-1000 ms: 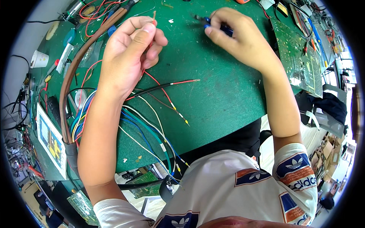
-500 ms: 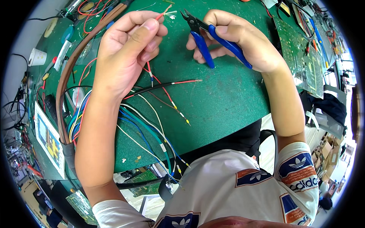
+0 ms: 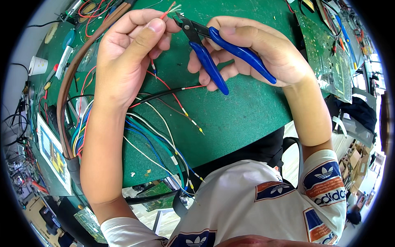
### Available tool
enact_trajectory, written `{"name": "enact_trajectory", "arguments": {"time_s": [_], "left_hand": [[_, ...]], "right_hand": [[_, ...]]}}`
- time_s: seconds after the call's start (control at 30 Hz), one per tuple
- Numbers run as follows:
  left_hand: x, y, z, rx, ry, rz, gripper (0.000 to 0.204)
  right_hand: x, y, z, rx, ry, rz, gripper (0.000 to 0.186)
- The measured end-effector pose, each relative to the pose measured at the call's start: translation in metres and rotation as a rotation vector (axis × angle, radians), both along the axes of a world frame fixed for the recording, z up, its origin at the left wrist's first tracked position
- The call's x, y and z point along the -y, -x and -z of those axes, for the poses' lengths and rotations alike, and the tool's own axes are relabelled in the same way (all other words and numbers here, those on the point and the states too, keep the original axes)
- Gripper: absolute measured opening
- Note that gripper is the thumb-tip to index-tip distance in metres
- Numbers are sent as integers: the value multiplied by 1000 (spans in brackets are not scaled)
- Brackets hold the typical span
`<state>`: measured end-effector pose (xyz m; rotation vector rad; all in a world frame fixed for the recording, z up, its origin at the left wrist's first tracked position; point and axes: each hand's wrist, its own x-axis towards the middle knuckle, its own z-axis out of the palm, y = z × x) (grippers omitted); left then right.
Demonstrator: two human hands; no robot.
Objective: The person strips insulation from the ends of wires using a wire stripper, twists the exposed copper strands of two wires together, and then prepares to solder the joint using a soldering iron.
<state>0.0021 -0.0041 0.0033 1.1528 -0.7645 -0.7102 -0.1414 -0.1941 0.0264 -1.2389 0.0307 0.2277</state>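
Between thumb and fingers, my left hand (image 3: 133, 45) pinches a red wire (image 3: 165, 15) whose tip fans out into bare copper strands and pale threads. My right hand (image 3: 263, 51) holds wire cutters (image 3: 214, 61) with blue handles spread apart. Their dark jaws sit beside the frayed tip, close to my left fingertips; I cannot tell whether they touch the strands. Below my hands, a black-sleeved wire (image 3: 158, 96) with a red end lies on the green mat (image 3: 238, 119). White, blue and green wires (image 3: 164, 148) with ferruled ends spread beside my left forearm.
A thick brown cable (image 3: 66, 86) curves along the left. Farther left stand a white paper cup (image 3: 38, 65) and a picture sheet or screen (image 3: 53, 152). Green circuit boards (image 3: 323, 53) lie on the right, with tools beyond them. The mat's near edge borders my lap.
The cutters have moved left and slightly down, and their jaws are now beside the frayed wire tip. My left hand has shifted slightly left with the red wire.
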Motion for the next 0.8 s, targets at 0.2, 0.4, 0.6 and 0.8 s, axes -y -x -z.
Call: {"name": "enact_trajectory", "arguments": {"time_s": [0.2,0.4,0.6,0.8], "left_hand": [[1,-4,4,-32,48,31,15],[2,-5,6,-40,61,55,15],[2,-2,5,-42,48,51,16],[1,-6,6,-38,49,81,17]], "right_hand": [[0,1,0,-4,3,7,36],[0,2,3,43,30,11,38],[-1,1,2,39,30,7,39],[0,1,2,54,71,20,39]]}}
